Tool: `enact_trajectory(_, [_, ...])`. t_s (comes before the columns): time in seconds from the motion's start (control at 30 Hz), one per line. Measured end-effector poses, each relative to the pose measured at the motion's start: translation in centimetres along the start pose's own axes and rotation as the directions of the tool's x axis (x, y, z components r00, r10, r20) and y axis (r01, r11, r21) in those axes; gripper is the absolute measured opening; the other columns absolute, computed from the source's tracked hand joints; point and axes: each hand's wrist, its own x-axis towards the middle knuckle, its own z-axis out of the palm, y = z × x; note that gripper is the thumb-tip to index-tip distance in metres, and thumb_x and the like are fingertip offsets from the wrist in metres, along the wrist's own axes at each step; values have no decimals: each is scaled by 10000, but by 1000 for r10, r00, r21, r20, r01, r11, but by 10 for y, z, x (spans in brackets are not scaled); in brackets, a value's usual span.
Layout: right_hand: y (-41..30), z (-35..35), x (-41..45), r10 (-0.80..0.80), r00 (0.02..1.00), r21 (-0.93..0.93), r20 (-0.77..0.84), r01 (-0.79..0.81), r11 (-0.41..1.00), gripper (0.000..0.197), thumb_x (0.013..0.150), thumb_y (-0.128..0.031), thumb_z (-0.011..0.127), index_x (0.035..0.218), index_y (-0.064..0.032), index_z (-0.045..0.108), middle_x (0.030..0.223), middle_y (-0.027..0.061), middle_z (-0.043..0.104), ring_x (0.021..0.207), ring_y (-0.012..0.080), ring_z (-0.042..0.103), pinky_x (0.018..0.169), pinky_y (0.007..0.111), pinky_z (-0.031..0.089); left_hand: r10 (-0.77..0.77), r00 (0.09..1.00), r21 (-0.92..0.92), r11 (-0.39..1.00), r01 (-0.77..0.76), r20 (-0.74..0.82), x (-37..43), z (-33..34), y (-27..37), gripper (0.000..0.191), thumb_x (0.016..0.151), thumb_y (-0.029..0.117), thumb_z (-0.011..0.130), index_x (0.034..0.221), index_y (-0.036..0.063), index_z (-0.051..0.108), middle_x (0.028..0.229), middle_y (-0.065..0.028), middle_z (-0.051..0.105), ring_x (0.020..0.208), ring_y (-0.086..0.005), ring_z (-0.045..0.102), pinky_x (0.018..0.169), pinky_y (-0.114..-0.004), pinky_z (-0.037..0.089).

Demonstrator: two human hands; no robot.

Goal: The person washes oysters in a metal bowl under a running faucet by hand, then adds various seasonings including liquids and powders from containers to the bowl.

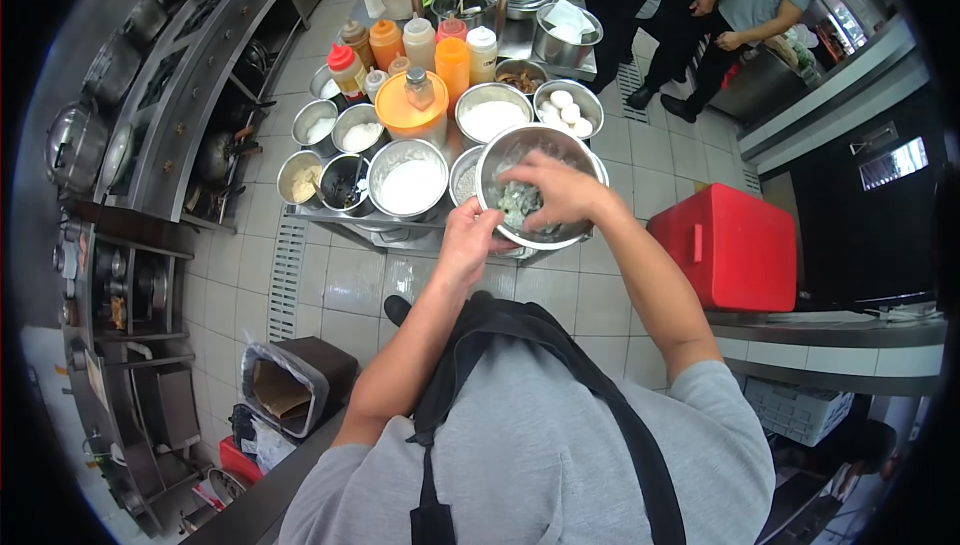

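My left hand (472,234) grips the near-left rim of a stainless steel mixing bowl (491,159), which is tilted towards me at the table's near edge. Inside it lies a greyish-green, wet-looking food mixture (519,204). My right hand (551,189) reaches into the bowl with its fingers spread and curved around the mixture; whether they hold any of it cannot be told. Left of the bowl stands a steel pot of white powder (409,185). Beyond the bowl are another pot of white powder (493,119) and a pot of eggs (568,114).
Squeeze bottles (452,65) and an orange-lidded tub (411,106) crowd the table's middle. A red insulated box (724,249) stands on the right, a lined bin (289,387) at lower left. Several people (694,12) stand at the upper right. Stoves (180,72) line the left wall.
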Motion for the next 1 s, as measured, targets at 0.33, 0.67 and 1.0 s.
enact_trajectory(0.33, [-16,7,25,142,989,-378,-45,-149,914,398,713,-34,655,1104,-98,629,1135,196,571,1120,331,544,961,413,442,55,996,-55,997,-59,-69,-4,-18,2,159,858,29,497,987,21,589,909,-63,640,767,-152,651,632,-336,596])
enact_trajectory(0.67, [-55,41,92,35,991,-48,131,-29,998,444,672,-35,656,1111,-93,622,1108,219,589,1074,379,551,921,436,447,190,949,-18,979,-201,-251,-16,-65,24,166,853,25,505,991,30,596,935,-62,641,769,-143,645,620,-328,593])
enact_trajectory(1.0, [-134,53,182,-298,945,-16,136,303,953,390,686,-82,710,1070,-122,658,1018,143,600,1084,337,539,946,395,427,246,882,-31,959,-282,-402,-46,-171,68,172,844,25,505,993,28,591,930,-62,626,787,-150,645,641,-338,595])
